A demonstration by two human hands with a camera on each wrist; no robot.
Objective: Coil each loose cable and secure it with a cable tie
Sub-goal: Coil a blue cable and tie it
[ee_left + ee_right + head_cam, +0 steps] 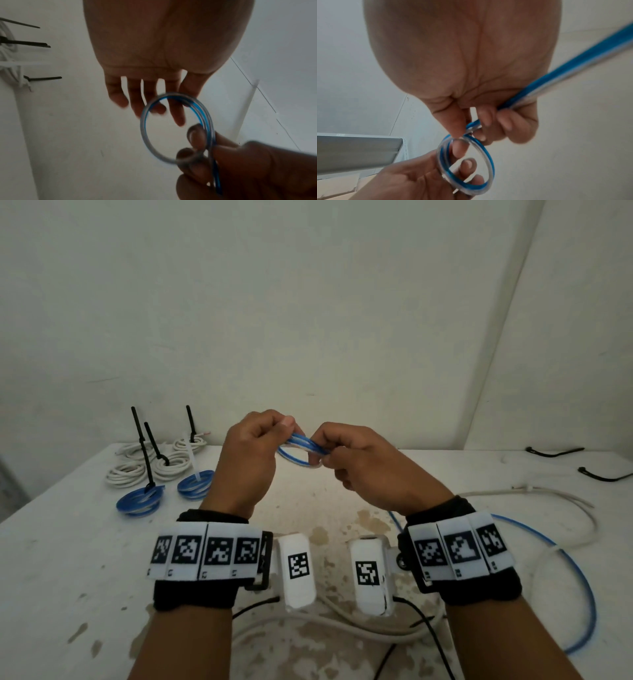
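nearest, on the stained white surface (pixel 85 559), a loose white cable (pixel 308 626) lies across the near edge, and the free length of the blue cable (pixel 579 594) sweeps round at the near right. above the middle of the surface both hands are raised, working a small blue coil (pixel 301 448) held in the air between them. the right hand (pixel 373 470) pinches the coil's right side with thumb and curled fingers, and the cable's tail runs out through its fist. the left hand (pixel 250 457) pinches the coil's left side, fingers curled round its loops. farther left, two tied blue coils (pixel 140 501) rest near three tied white coils (pixel 137 470), their tie tails standing up. at the far right lie two loose black cable ties (pixel 555 451).
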